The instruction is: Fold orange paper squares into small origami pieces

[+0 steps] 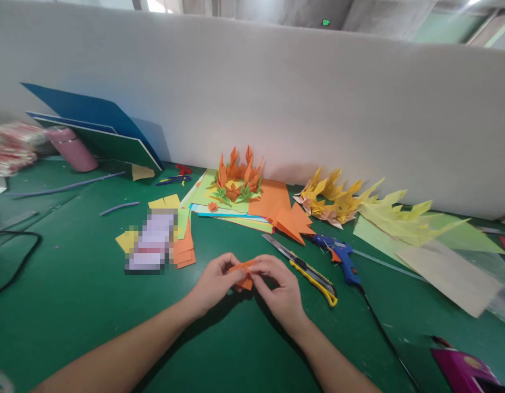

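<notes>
Between my two hands is a small piece of orange paper (246,282), partly folded, held above the green table. My left hand (215,284) is closed on its left side, with the thumb on top. At the upper right edge of the paper, the thumb and fingers of my right hand (279,289) pinch it. My fingers hide part of the folds. Close by on the left lies a stack of orange paper pieces (186,255). A yellow utility knife (313,278) rests to the right of my right hand, its blade out.
A blue glue gun (338,256) with a black cord lies at the right. Along the wall stand an orange paper crown (239,180), a yellow one (332,199) and a pale green one (412,215). A blurred-out phone-like object (152,243), pink bottle (71,148) and folders (97,139) are left.
</notes>
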`<state>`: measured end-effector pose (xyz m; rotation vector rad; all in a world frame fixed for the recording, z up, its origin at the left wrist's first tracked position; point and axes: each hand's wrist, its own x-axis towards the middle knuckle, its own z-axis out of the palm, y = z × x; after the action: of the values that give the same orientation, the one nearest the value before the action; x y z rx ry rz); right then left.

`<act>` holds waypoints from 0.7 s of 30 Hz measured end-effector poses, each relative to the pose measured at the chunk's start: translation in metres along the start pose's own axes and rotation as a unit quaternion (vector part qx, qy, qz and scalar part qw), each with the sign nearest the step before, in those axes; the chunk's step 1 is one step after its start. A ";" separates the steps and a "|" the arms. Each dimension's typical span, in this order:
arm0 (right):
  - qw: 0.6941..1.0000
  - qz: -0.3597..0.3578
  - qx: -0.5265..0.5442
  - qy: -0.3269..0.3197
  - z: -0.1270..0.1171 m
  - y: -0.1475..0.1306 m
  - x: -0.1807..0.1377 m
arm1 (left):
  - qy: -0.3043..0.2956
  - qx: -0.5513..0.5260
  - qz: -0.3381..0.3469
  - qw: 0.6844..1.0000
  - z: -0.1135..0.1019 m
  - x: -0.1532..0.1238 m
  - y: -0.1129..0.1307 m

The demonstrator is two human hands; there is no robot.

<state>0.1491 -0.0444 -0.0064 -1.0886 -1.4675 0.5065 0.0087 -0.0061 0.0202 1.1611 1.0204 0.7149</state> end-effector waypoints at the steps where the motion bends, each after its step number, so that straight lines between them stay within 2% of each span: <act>1: 1.000 -0.008 -0.004 0.003 0.000 0.000 0.000 | -0.004 -0.001 0.006 1.000 0.000 0.000 -0.001; 8: 0.998 -0.061 -0.019 0.006 0.001 -0.001 -0.001 | -0.011 0.022 0.102 0.994 -0.002 0.003 -0.008; 11: 0.998 -0.054 -0.023 0.006 0.001 -0.001 -0.002 | -0.017 0.039 0.080 0.996 -0.003 0.003 -0.009; 17: 0.998 -0.050 -0.020 0.018 0.000 0.000 -0.002 | -0.020 -0.036 -0.010 0.999 -0.004 0.002 0.000; 21: 0.999 -0.052 -0.016 0.009 -0.001 0.004 -0.001 | -0.007 -0.061 -0.037 0.997 -0.004 0.004 0.002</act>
<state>0.1513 -0.0436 -0.0099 -1.0336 -1.5126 0.4013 0.0063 -0.0005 0.0209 1.0169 0.9892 0.6982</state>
